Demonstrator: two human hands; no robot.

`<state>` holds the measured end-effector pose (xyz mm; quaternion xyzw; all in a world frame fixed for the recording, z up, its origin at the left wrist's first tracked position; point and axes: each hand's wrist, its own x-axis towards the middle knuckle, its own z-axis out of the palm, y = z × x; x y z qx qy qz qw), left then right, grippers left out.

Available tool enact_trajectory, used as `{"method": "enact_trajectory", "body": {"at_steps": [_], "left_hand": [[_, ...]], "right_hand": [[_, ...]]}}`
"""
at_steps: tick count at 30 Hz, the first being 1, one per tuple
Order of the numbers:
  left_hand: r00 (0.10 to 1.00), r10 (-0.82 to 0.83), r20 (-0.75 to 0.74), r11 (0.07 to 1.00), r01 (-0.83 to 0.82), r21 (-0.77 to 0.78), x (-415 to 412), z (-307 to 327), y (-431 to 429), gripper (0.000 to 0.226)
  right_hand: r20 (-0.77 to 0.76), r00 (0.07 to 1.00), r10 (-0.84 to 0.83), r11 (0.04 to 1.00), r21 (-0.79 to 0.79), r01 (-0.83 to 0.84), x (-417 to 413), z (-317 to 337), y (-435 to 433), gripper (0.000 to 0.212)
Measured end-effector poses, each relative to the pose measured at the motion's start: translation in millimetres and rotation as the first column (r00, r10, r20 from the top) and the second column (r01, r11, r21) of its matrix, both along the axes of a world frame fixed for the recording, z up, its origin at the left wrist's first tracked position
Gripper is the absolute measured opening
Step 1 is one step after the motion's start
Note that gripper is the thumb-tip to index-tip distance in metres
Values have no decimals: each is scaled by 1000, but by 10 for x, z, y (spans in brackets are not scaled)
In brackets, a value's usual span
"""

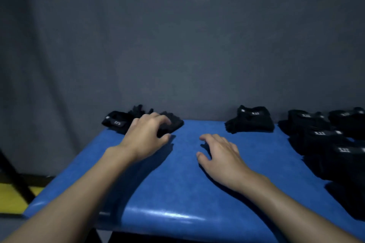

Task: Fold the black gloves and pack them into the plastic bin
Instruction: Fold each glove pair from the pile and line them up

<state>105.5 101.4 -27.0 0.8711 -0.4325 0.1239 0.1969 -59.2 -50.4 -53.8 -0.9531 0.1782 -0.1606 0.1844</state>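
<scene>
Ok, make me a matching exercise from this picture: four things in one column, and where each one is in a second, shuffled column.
Things
1. left hand
2. right hand
3. folded glove
4. glove pile

Places
a. along the right edge of the table
b. gripping the loose glove at the far left corner
c. alone at the far edge, right of centre
d. over the bare blue top, holding nothing

Pairs: 1-b, 2-d, 3-c, 4-a
</scene>
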Motion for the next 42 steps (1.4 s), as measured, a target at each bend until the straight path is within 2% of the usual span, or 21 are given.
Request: {"method": "enact_trajectory", "body": {"at_steps": [3, 6, 10, 14, 17, 21, 24, 26, 29, 31, 36, 40, 42], "left_hand": [[991, 113, 67, 982, -122, 147, 93, -75, 260, 47], [991, 126, 52, 978, -133, 162, 160, -145, 346, 36], [989, 138, 53, 987, -142, 73, 172, -169, 345, 20], [994, 105, -39, 994, -106, -12, 145, -189, 291, 11], [996, 22, -92, 995, -31, -94, -23, -135, 209, 10], [954, -210, -212, 959, 158, -237, -353, -27, 86, 8], [954, -220, -205, 920, 134, -369, -333, -4, 97, 7], [983, -127, -135, 954, 83, -288, -221, -32, 169, 10], [999, -36, -26, 999, 37, 39, -130, -111, 263, 23], [1000, 8, -4, 989, -7, 148, -117, -130, 296, 34], [996, 76, 49, 960, -87, 268, -75, -138, 324, 58], [999, -23, -43, 976, 32, 216, -68, -161, 302, 80], [992, -90, -89, 976, 105, 191, -104, -177, 273, 80]], "right_hand": [[-3, 998, 60, 998, -3, -60, 205, -25, 100, 46], [-11, 996, 93, 995, -22, -94, 303, -83, 140, 45], [2, 995, 101, 994, -37, -100, 311, -129, 112, 46], [23, 994, 105, 994, -24, -105, 298, -122, 106, 46], [60, 995, 74, 997, 14, -75, 312, -95, 103, 44], [224, 975, -3, 997, 79, -15, 300, -5, 25, 33], [260, 964, 62, 975, 190, -113, 265, 13, -52, 31], [231, 965, 125, 961, 214, -176, 244, -24, -55, 33], [143, 973, 182, 962, 180, -206, 225, -88, -34, 36], [72, 978, 196, 974, 105, -203, 219, -114, -32, 37], [9, 978, 209, 977, 41, -210, 235, -108, -42, 34], [-1, 981, 195, 981, 27, -195, 228, -108, -66, 50], [-9, 988, 152, 988, 21, -152, 212, -94, -105, 51]]}}
